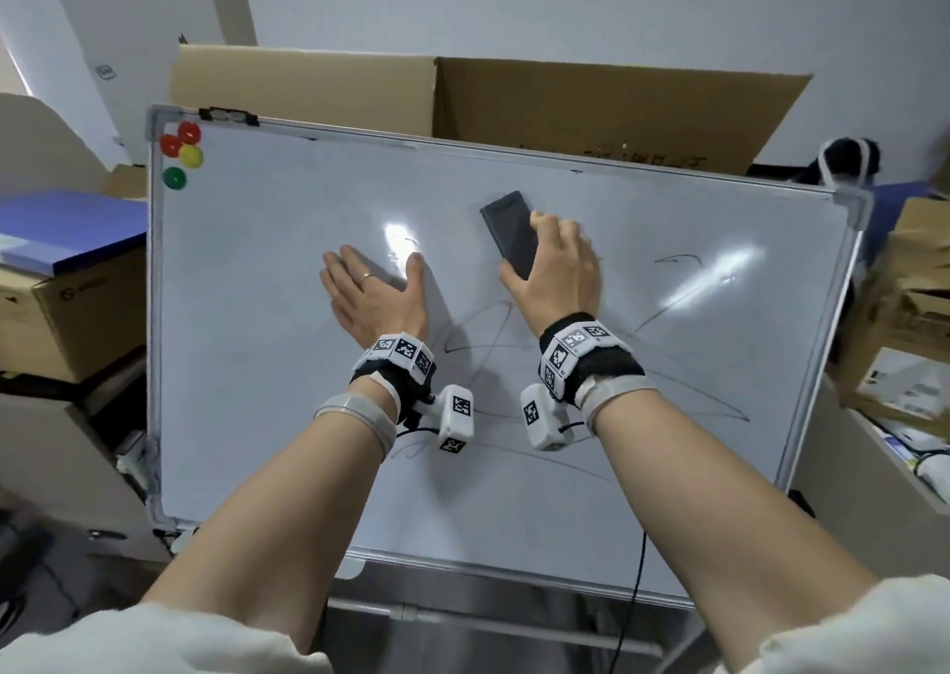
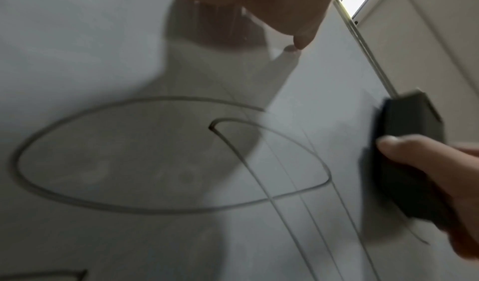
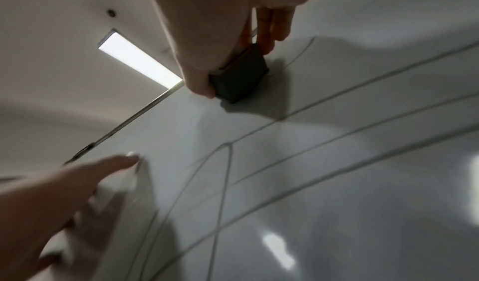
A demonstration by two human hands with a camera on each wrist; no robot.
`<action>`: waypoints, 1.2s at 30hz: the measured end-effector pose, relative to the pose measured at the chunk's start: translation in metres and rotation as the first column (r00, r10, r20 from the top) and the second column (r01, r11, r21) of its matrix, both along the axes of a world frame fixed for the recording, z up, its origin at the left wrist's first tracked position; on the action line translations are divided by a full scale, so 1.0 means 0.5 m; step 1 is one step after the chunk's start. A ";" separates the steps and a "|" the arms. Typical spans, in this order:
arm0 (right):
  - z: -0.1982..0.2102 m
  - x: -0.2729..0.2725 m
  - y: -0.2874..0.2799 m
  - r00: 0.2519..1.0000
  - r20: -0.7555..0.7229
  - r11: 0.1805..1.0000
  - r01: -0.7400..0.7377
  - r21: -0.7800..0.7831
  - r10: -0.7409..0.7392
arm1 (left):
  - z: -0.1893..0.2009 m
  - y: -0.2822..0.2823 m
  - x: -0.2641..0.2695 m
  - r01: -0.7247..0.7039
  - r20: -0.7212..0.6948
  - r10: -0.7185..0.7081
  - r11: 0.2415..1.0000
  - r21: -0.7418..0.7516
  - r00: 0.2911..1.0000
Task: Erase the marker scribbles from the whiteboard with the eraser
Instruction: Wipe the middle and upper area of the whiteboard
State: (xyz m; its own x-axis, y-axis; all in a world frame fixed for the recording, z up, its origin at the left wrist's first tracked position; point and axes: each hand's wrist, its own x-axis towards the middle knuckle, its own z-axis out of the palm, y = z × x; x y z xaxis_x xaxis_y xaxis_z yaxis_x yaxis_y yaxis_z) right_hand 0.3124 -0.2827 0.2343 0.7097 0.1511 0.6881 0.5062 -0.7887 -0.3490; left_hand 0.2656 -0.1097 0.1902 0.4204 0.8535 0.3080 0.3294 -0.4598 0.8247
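Note:
The whiteboard (image 1: 267, 313) fills the head view, tilted, with thin grey marker scribbles (image 1: 478, 344) across its lower middle and right. My right hand (image 1: 558, 267) grips a dark rectangular eraser (image 1: 509, 231) and holds it flat against the board's upper middle. The eraser (image 2: 406, 142) also shows at the right of the left wrist view, and the eraser (image 3: 239, 78) sits under my fingers in the right wrist view. My left hand (image 1: 370, 288) lies flat on the board with straight fingers, left of the eraser. A looping scribble (image 2: 155, 154) runs below it.
Red, yellow and green magnets (image 1: 180, 151) sit at the board's top left corner. An open cardboard box (image 1: 565, 102) stands behind the board. More boxes (image 1: 61, 308) and a blue folder (image 1: 67, 231) are at the left, stacked boxes (image 1: 905, 313) at the right.

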 end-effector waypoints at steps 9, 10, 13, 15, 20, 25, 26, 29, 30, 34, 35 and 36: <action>-0.010 0.065 -0.200 0.923 -0.149 0.837 0.385 0.388 -0.355 | -0.036 -0.059 0.023 -0.156 0.135 0.156 0.988 -0.009 0.978; -0.012 0.065 -0.196 0.922 -0.150 0.833 0.386 0.396 -0.356 | -0.036 -0.062 0.024 -0.158 0.140 0.159 0.987 -0.016 0.977; -0.009 0.053 -0.152 0.951 -0.122 0.880 0.310 0.359 -0.286 | -0.037 -0.051 0.016 -0.155 0.146 0.156 0.988 -0.015 0.977; -0.009 0.036 -0.102 0.981 -0.082 0.944 0.191 0.268 -0.175 | -0.037 -0.034 0.004 -0.149 0.157 0.148 0.989 -0.008 0.976; -0.035 -0.017 0.018 0.996 -0.045 0.997 -0.070 0.016 0.071 | -0.040 -0.004 -0.019 -0.085 0.126 0.083 0.996 0.009 0.988; -0.050 -0.025 0.030 0.994 -0.030 0.993 -0.109 -0.054 0.107 | -0.043 0.006 -0.023 -0.082 0.138 0.075 0.996 0.045 0.988; -0.044 -0.021 0.017 0.996 -0.021 0.995 -0.086 -0.055 0.085 | -0.041 -0.001 -0.020 -0.087 0.145 0.079 0.995 0.049 0.986; -0.014 0.008 -0.043 0.999 -0.028 0.998 0.040 0.054 -0.039 | -0.024 -0.041 -0.001 -0.064 0.155 0.052 0.995 0.071 0.987; 0.000 0.021 -0.064 0.996 -0.031 0.990 0.089 0.108 -0.087 | -0.015 -0.055 0.007 -0.042 0.153 0.027 0.995 0.093 0.988; 0.046 0.066 -0.132 0.969 -0.025 0.942 0.244 0.230 -0.245 | 0.022 -0.100 0.039 0.072 0.112 -0.091 0.984 0.164 0.989; 0.048 0.071 -0.137 0.965 -0.015 0.940 0.257 0.224 -0.261 | 0.026 -0.106 0.045 0.092 0.094 -0.108 0.982 0.163 0.990; 0.048 0.074 -0.139 0.967 0.015 0.948 0.246 0.202 -0.254 | 0.029 -0.112 0.050 0.102 0.079 -0.115 0.982 0.160 0.990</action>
State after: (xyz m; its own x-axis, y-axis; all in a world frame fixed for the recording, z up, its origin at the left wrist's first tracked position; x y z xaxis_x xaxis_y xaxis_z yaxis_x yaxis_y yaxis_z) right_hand 0.3495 -0.3524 0.2581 0.6782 -0.1690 0.7152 0.3182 -0.8097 -0.4931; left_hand 0.2908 -0.1656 0.2046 0.4734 0.7433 0.4726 0.2004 -0.6133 0.7640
